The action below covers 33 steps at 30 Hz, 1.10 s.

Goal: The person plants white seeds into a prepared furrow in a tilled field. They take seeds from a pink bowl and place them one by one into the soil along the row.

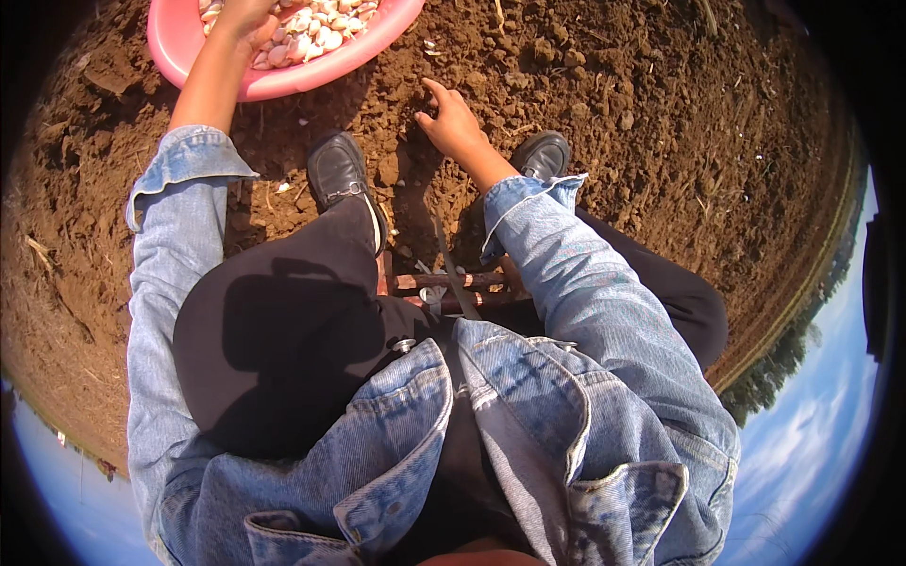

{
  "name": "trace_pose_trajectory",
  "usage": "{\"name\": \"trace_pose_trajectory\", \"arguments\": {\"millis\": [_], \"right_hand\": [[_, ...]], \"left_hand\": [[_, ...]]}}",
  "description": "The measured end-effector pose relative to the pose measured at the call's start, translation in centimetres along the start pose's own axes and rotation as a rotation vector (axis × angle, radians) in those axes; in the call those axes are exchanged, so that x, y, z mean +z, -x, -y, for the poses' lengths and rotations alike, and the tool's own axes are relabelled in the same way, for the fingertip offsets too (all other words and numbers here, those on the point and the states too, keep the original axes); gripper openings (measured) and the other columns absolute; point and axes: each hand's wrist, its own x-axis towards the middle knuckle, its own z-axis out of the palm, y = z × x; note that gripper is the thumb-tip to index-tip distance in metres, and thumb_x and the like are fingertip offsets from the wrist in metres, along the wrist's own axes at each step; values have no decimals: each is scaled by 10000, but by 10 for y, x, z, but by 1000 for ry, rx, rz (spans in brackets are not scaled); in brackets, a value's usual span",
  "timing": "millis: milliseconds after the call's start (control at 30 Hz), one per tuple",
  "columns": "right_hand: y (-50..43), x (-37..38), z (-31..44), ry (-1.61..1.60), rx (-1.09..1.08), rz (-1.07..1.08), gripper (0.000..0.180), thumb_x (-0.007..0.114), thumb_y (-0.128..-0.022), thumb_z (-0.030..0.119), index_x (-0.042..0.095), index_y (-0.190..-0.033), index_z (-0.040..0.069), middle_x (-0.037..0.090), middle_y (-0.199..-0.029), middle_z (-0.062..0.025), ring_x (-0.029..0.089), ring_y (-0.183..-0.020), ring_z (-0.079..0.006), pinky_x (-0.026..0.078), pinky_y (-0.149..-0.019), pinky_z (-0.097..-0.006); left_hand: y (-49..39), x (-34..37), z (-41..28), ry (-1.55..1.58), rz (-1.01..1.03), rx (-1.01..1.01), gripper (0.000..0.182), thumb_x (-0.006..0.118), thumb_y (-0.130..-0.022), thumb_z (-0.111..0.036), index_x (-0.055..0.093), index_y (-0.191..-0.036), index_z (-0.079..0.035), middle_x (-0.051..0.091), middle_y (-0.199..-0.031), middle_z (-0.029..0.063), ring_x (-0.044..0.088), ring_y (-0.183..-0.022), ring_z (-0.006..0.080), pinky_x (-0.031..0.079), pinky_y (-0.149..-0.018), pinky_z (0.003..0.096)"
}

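A pink plastic basin (311, 83) full of pale garlic cloves (318, 32) rests on the soil at the top left. Over it reaches my left hand (248, 25), among the cloves; the picture's edge cuts off its fingers, so what they hold is hidden. My right hand (453, 124) is low over the loose brown soil (396, 134) to the right of the basin, between my two shoes. Its index finger and thumb are apart with nothing visible between them. The other fingers are mostly hidden beneath the palm.
Black shoes, left (336, 170) and right (543, 154), stand on the cloddy ground. Beneath me is a low wooden stool (453, 281) with a strap (449, 262) in front of it. A few white bits (430, 48) lie on the soil. Trees (768, 368) line the far right.
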Motion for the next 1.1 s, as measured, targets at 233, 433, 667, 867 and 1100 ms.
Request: {"name": "trace_pose_trajectory", "arguments": {"millis": [233, 433, 667, 867, 1100], "right_hand": [[-24, -83, 19, -365, -100, -234, 297, 630, -901, 228, 644, -1131, 40, 693, -944, -95, 654, -802, -197, 523, -725, -334], [-1, -161, 131, -793, -545, -82, 300, 668, -892, 220, 654, -1136, 47, 674, -922, -5, 599, -807, -96, 502, -717, -279], [60, -186, 176, -396, -511, -115, 415, 720, -859, 325, 661, -1132, 18, 670, -820, -55, 628, -744, -123, 508, -654, -278], [72, -182, 162, -456, -525, -85, 373, 741, -846, 281, 657, -1093, 14, 673, -905, -65, 618, -801, -119, 496, -674, -282], [86, -191, 136, -1040, -489, 196, 307, 670, -908, 210, 637, -1135, 7, 664, -935, -29, 594, -807, -73, 460, -672, -210]], "left_hand": [[40, 14, -25, 708, 252, -217, 362, 490, -991, -353, 609, -1175, -64, 668, -1069, 68, 630, -883, 91, 458, -588, 198], [77, 36, -59, 756, 422, -130, 420, 432, -1011, -445, 596, -1146, -83, 674, -1001, 57, 647, -810, 82, 408, -446, 153], [118, 49, -102, 661, 464, -183, 428, 484, -973, -500, 565, -1175, -132, 635, -905, -20, 623, -807, 67, 480, -477, 208], [136, 60, -118, 499, 379, -210, 459, 511, -943, -543, 591, -1157, -145, 635, -898, -23, 621, -790, 63, 504, -471, 215], [151, 55, -134, 579, 570, -192, 537, 449, -972, -535, 595, -1186, -65, 652, -936, 6, 629, -762, 71, 489, -464, 180]]}}
